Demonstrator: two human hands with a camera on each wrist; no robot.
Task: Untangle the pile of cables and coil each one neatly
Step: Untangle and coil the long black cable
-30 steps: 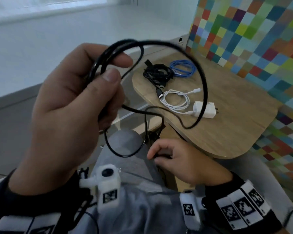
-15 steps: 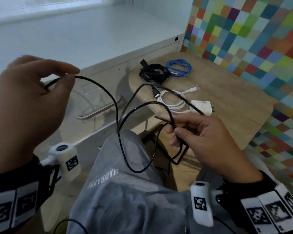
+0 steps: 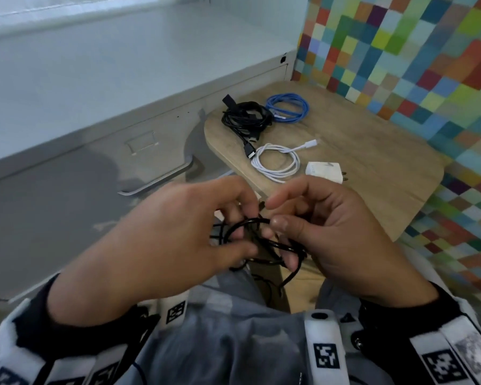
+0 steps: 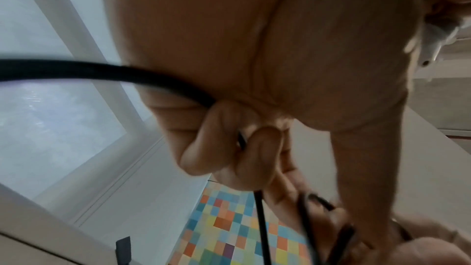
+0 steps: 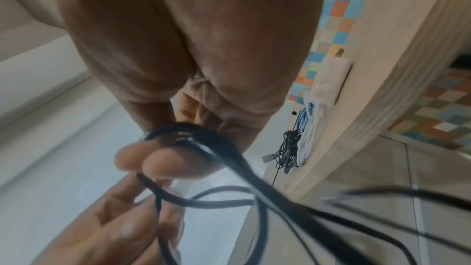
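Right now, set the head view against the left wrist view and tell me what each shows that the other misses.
Only the head view shows the wooden table with the blue cable, the black bundle, the white cable and the white charger lying apart on it.

Only the left wrist view shows the left hand's fingers curled round the cable from the palm side.

Both show the black cable held between the left hand and right hand, and the checkered wall.
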